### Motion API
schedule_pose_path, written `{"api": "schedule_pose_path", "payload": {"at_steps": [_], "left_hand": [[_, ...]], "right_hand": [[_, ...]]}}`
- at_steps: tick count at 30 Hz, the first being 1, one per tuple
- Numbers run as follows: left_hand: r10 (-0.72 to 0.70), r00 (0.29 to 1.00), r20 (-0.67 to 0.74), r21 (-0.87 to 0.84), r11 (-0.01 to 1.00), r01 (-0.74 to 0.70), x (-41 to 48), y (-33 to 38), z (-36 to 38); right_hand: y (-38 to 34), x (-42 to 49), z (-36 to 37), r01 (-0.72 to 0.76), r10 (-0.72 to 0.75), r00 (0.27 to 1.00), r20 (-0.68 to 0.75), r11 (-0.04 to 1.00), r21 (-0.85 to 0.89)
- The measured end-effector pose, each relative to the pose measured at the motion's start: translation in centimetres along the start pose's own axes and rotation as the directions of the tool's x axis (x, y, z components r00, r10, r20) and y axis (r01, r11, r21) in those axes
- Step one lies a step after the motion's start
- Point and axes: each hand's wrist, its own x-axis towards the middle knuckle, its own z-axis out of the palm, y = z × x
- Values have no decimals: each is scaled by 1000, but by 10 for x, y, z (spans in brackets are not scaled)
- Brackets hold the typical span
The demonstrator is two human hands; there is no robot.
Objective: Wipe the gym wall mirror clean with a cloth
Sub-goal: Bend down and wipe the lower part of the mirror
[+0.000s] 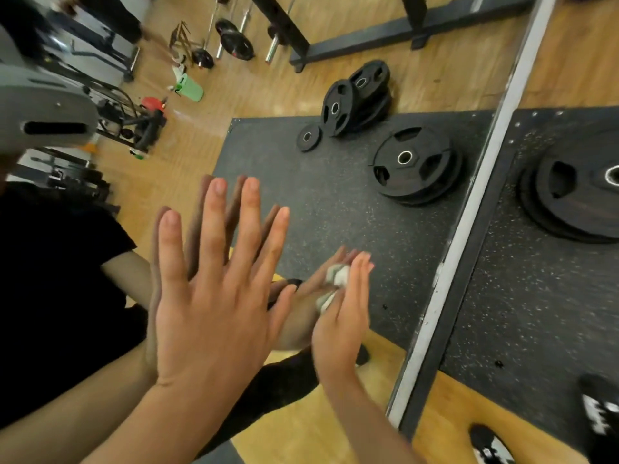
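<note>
The wall mirror [335, 212] fills the left and middle of the head view, ending in a silver bottom frame [469, 229] that runs diagonally. My left hand [214, 296] lies flat against the glass with its fingers spread, and its reflection meets it fingertip to fingertip. My right hand [341, 316] presses a small crumpled grey-white cloth [336, 279] against the glass lower down, near the frame. The cloth shows only between the hand and its reflection; the rest is hidden under the palm.
Real black weight plates [569, 195] lie on the speckled rubber mat [522, 313] right of the frame, and my shoes [599, 413] stand at the lower right. The mirror reflects more plates, barbells, a rack base, a green bucket and a black-shirted person.
</note>
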Motion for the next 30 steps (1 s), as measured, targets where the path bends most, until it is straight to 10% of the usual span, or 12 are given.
{"api": "schedule_pose_path", "payload": {"at_steps": [7,19,30], "left_hand": [[20,1000,5,50,999,-20,0,0,1],[10,999,30,-9,1000,-10,0,-2,-2],[17,1000,-6,-7,1000,-17,0,2,-3]], "right_hand": [[-31,210,-5,-29,22,997,-77,996,-89],[43,-87,-10,14,-8,998,61,995,-94],[-56,124,5,213,-212,977,16,975,-61]]}}
